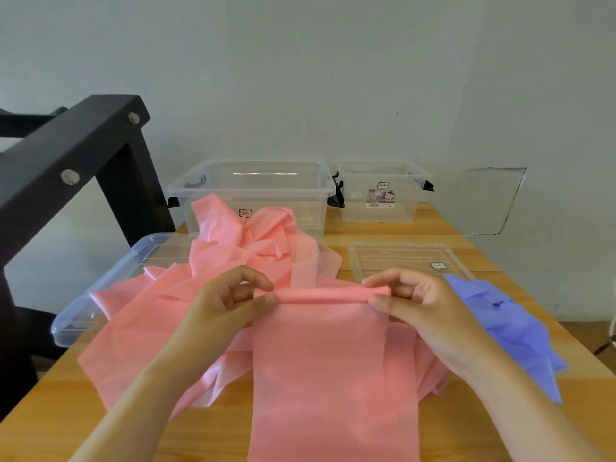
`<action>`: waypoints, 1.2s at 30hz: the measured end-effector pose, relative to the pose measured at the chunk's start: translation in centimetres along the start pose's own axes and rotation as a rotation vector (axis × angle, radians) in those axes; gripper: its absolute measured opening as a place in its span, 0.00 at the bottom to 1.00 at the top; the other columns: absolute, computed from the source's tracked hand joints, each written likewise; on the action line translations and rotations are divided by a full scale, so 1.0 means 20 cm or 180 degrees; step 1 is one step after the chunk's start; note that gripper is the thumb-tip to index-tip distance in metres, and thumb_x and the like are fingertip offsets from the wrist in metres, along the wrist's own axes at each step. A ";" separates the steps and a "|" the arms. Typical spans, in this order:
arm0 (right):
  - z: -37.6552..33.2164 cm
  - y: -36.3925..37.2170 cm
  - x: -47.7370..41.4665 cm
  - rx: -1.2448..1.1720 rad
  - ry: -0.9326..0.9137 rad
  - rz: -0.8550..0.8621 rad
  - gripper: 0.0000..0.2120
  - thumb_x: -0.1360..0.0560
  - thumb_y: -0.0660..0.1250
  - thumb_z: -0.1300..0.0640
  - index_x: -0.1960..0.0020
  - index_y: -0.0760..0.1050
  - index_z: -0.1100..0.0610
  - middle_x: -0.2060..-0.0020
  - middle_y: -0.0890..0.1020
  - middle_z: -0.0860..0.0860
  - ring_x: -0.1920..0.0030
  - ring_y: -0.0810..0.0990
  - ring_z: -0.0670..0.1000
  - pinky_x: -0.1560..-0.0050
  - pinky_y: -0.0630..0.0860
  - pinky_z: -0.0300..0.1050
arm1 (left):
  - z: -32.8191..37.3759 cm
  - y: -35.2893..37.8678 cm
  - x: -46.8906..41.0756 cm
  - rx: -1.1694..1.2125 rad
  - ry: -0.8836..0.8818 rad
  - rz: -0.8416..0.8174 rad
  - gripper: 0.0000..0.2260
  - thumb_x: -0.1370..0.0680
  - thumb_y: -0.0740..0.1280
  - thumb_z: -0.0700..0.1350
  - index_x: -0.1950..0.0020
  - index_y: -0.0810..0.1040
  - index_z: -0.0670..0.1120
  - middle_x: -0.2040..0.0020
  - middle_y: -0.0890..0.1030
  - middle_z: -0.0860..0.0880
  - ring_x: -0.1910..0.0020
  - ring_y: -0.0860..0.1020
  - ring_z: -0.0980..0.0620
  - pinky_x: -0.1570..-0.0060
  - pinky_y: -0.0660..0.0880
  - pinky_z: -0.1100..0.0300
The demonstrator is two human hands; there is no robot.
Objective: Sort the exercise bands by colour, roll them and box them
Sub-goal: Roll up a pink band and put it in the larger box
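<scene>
A long pink exercise band (333, 368) lies flat toward me, its far end rolled into a thin tube (323, 294). My left hand (230, 301) pinches the tube's left end and my right hand (410, 298) pinches its right end. Behind and under it spreads a loose heap of more pink bands (253, 251). A crumpled pile of blue bands (513, 325) lies at the right, beside my right wrist. Two clear plastic boxes stand at the back: a large one (253, 185) and a smaller one (380, 195).
A clear lid (410, 258) lies flat at the right behind the blue bands. Another clear lid (110, 288) sits at the left, partly under the pink heap. A black frame (76, 155) rises at the left of the wooden table (483, 428). The wall is close behind.
</scene>
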State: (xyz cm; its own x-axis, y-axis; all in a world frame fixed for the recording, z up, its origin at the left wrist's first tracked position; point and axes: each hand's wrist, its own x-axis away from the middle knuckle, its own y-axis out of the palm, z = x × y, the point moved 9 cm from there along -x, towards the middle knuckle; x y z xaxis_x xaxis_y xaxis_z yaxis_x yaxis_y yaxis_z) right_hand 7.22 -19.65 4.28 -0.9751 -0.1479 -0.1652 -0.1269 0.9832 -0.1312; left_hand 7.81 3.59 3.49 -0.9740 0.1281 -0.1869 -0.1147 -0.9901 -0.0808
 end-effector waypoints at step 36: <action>0.00 0.01 0.00 0.0093 -0.0065 0.0055 0.07 0.27 0.71 0.64 0.56 0.84 0.53 0.63 0.82 0.47 0.61 0.80 0.43 0.56 0.75 0.32 | -0.03 0.00 0.00 0.0072 -0.0059 -0.0017 0.06 0.25 0.70 0.36 0.49 0.79 0.42 0.65 0.80 0.47 0.64 0.77 0.50 0.61 0.76 0.65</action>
State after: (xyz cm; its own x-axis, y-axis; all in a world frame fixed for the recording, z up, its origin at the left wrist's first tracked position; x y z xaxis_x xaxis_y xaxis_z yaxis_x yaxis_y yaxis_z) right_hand 7.21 -19.52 4.36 -0.9731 -0.1335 -0.1876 -0.1045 0.9821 -0.1566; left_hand 7.94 3.67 3.00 -0.9768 0.1326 -0.1684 -0.1242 -0.9905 -0.0595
